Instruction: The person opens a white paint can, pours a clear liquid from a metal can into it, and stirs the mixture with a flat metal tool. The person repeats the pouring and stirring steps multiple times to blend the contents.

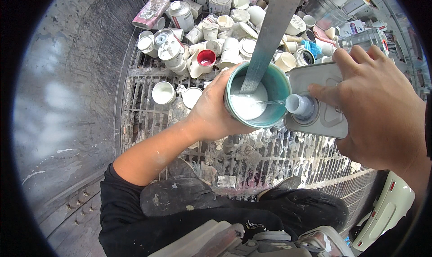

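Note:
My left hand (pixel 210 113) is wrapped round a teal mixing cup (pixel 278 83) from its left side. White liquid (pixel 252 107) covers the cup's bottom. A long flat metal ruler or mixing stick (pixel 273 34) slants down into the cup, its lower end in the liquid. With my right hand (pixel 378 108) I grip a flat rectangular metal can (pixel 308 77), tipped on its side at the cup's right. From the can's pale plastic spout (pixel 296 104), a thin stream of clear liquid runs over the rim into the cup. Part of my right hand's grip is hidden behind the can.
Used cups, tins and lids are heaped at the far side, among them a red-lined cup (pixel 206 59) and a pink can (pixel 150 13). A white cup (pixel 164 93) stands on the paint-crusted metal grate (pixel 139 119). A dark, curved wall (pixel 74 90) rises on the left.

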`<state>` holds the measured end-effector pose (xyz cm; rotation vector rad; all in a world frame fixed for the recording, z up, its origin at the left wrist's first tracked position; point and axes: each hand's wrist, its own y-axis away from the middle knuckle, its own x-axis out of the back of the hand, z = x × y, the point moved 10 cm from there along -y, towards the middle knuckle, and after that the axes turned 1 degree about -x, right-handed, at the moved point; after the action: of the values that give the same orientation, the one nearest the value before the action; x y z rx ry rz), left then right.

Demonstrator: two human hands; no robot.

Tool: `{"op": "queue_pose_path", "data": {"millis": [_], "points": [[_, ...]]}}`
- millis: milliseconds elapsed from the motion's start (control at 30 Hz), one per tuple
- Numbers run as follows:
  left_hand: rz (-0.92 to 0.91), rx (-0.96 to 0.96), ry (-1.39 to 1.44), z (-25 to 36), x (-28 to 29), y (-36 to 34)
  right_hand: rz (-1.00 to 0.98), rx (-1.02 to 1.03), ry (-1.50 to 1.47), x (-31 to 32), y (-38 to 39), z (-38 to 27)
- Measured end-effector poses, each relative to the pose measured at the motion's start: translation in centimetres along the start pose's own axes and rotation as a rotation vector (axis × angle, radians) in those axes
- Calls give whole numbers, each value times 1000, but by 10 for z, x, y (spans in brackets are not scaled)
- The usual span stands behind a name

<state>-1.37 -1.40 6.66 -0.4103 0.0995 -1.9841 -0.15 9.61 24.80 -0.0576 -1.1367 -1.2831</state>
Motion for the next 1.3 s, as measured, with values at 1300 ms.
{"op": "queue_pose_path", "data": {"millis": [1300], "points": [[-133, 205, -126, -30, -18, 4, -38, -307, -786, -209, 52, 46]]}}
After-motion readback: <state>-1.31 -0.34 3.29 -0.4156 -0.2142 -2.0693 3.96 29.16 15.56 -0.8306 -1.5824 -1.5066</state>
